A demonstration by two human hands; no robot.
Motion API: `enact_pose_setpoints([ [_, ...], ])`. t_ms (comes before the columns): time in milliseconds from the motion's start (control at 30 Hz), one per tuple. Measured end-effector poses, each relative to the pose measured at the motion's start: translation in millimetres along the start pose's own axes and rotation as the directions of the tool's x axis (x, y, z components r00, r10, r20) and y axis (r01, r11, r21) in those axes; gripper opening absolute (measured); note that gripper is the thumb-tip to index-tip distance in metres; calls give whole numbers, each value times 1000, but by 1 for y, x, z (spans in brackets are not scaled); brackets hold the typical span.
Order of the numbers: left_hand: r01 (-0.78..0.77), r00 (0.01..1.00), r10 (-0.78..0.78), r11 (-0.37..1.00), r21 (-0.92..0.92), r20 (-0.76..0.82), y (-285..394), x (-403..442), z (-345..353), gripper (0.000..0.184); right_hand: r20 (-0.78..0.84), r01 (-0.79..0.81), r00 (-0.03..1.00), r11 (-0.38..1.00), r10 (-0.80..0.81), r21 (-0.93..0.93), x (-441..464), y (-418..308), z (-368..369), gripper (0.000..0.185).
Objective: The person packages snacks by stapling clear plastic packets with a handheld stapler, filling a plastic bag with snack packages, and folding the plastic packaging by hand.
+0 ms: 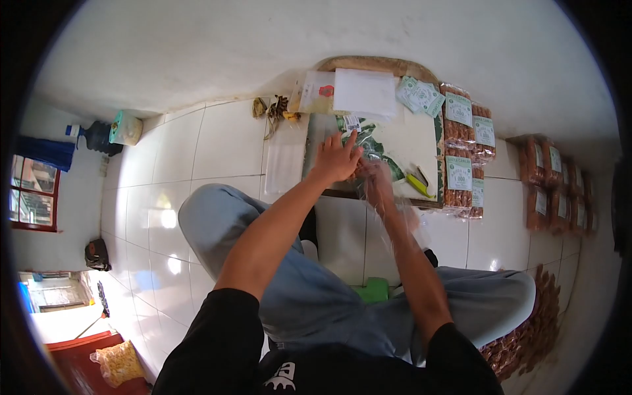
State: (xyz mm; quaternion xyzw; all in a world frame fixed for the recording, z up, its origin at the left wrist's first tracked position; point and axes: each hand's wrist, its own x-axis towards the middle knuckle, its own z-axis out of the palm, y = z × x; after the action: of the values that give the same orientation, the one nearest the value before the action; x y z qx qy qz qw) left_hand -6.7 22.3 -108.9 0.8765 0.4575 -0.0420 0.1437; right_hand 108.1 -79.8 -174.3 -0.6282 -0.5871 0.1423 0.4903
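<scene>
My left hand (338, 158) lies on a low white-topped table (413, 148), its fingers stretched out over a clear plastic bag (374, 153). A small printed label (352, 124) shows just past its fingertips. Close beside it, my right hand (377, 183) is closed on the near part of the bag, and loose film trails along that forearm. The right fingers are slightly blurred. Under the bag, a dark green leaf pattern shows on the tabletop. To the right of my right hand rests a yellow-green cutter knife (419, 185).
White sheets (364, 92) and green labels (421, 97) lie at the table's far side. Labelled packs of brown sticks (459, 122) are stacked at its right edge, with more packs (556, 184) farther right. Loose brown sticks (526, 329) lie beyond my right knee.
</scene>
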Motion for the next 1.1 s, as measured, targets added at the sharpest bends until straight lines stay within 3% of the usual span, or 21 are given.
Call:
enact_pose_setpoints([
  [33, -2, 1000, 2, 1000, 2, 1, -4, 3, 2, 61, -2, -2, 1000, 1000, 2, 0, -1, -3, -2, 26],
  [100, 68, 997, -58, 958, -279, 47, -12, 10, 2, 58, 106, -161, 983, 984, 152, 83, -2, -8, -8, 20],
  [133, 67, 997, -58, 959, -277, 42, -15, 9, 4, 58, 103, -156, 984, 984, 147, 84, -3, -5, -7, 20],
  [200, 62, 998, -60, 983, -172, 19, -18, 9, 4, 57, -48, 53, 998, 997, -50, 56, -4, -8, -11, 26],
  [333, 106, 994, -106, 967, -230, 13, -17, 9, 6, 57, 22, -106, 994, 991, 105, 86, -11, -20, -23, 20],
  [533, 196, 976, -217, 928, -318, -31, -3, 10, 14, 56, -77, 163, 985, 972, -152, 167, -15, 11, -2, 15],
  [633, 244, 958, -281, 908, -340, -63, 8, 9, 17, 55, -191, 197, 968, 962, -161, 187, -13, 4, -4, 14],
  [700, 242, 948, -299, 901, -359, -111, 13, 5, 19, 54, 61, 139, 989, 988, -135, -64, -10, -3, -14, 12],
  [733, 236, 949, -294, 904, -358, -117, 15, 2, 21, 54, 55, 142, 989, 988, -138, -68, -10, -15, -18, 12],
  [800, 164, 946, -239, 935, -316, -218, 17, 0, 23, 53, -173, 180, 966, 979, -194, -93, -8, -36, -21, 12],
  [833, 155, 945, -233, 936, -315, -228, 18, 0, 24, 53, -180, 187, 963, 977, -202, -97, -9, -37, -20, 12],
  [933, 155, 933, -242, 938, -309, -267, 19, -1, 24, 53, -103, 82, 990, 992, -92, -96, -9, -41, -22, 16],
  [1067, 179, 930, -271, 925, -336, -250, 19, 0, 21, 51, -14, 88, 996, 987, -91, -131, -7, -50, -32, 21],
  [1100, 177, 932, -270, 921, -346, -241, 18, -1, 23, 50, 43, 1, 999, 994, 4, -105, -9, -50, -34, 26],
])
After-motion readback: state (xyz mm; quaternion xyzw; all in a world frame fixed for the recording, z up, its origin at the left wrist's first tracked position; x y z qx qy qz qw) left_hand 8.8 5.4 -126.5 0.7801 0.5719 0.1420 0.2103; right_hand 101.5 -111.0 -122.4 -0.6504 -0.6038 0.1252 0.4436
